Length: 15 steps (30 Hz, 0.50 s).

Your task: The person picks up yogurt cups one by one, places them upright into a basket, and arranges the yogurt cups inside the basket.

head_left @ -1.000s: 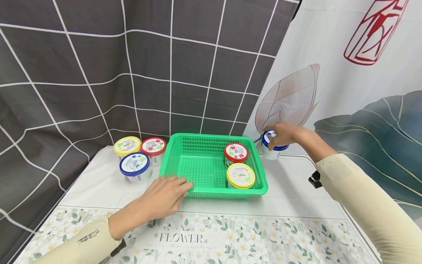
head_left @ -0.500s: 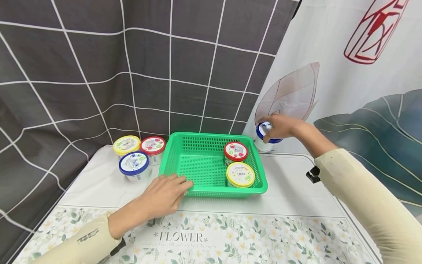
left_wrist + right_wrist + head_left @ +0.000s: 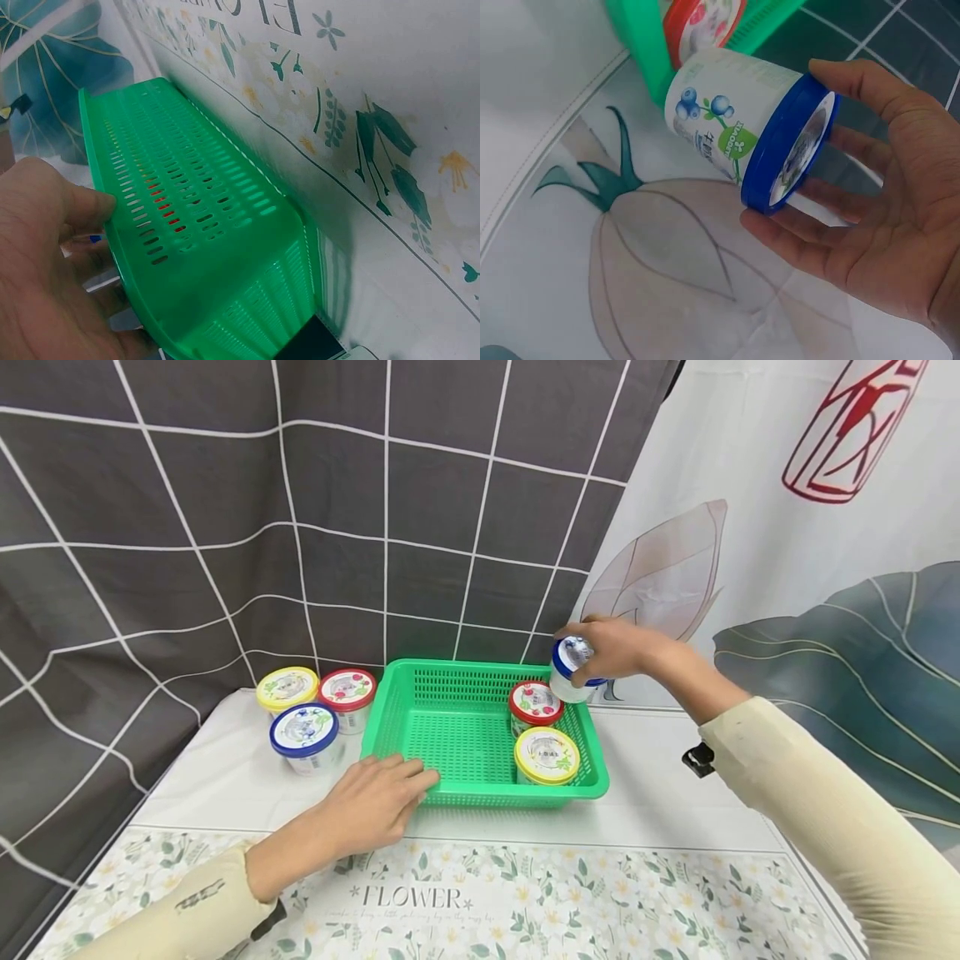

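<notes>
My right hand (image 3: pixel 618 650) grips a white tub with a blue lid (image 3: pixel 735 124) by its lid, thumb on one side and fingers on the other. Blueberries are printed on that tub, which hangs over the back right corner of a green plastic basket (image 3: pixel 457 789). With the thumb outside and the fingers over the rim, my left hand (image 3: pixel 52 262) holds the basket's front left part. Inside the basket on the right stand a red-lidded tub (image 3: pixel 536 703) and, in front of it, a yellow-lidded tub (image 3: pixel 547 756).
Left of the basket a yellow-lidded tub (image 3: pixel 287 687), a red-lidded tub (image 3: pixel 348 691) and a blue-lidded tub (image 3: pixel 304 729) stand close together. The table is covered by a flower-print cloth (image 3: pixel 600 902). A dark checked curtain (image 3: pixel 330 527) hangs behind.
My right hand has carried the blue-lidded tub left and a little up, from beside the basket to above its back right corner. My left hand and the basket stay put.
</notes>
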Each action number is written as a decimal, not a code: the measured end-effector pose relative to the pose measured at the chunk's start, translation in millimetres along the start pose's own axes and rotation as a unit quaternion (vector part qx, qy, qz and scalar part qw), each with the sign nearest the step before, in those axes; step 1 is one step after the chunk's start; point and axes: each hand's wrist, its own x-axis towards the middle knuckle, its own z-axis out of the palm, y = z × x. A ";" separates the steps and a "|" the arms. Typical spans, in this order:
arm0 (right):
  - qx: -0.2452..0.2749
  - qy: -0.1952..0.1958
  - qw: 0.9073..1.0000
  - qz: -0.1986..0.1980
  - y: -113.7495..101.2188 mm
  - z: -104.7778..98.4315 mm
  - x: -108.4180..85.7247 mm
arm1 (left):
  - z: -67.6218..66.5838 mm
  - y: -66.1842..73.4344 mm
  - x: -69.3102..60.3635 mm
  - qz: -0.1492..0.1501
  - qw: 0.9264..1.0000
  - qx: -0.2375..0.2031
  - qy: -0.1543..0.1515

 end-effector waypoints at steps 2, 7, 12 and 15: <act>-0.001 0.003 1.000 -0.008 -4.6 1.6 0.7 | 0.3 -0.1 0.0 0.001 1.000 0.002 0.000; -0.009 0.001 1.000 -0.022 -17.1 5.6 2.1 | 0.6 0.1 -0.5 0.001 1.000 0.004 0.001; -0.009 -0.001 0.999 -0.044 -29.0 9.4 2.6 | 0.8 0.4 -0.1 0.002 1.000 0.004 0.003; -0.013 -0.001 0.998 -0.062 -35.5 11.6 3.3 | 0.9 0.3 -0.2 0.002 1.000 0.004 0.004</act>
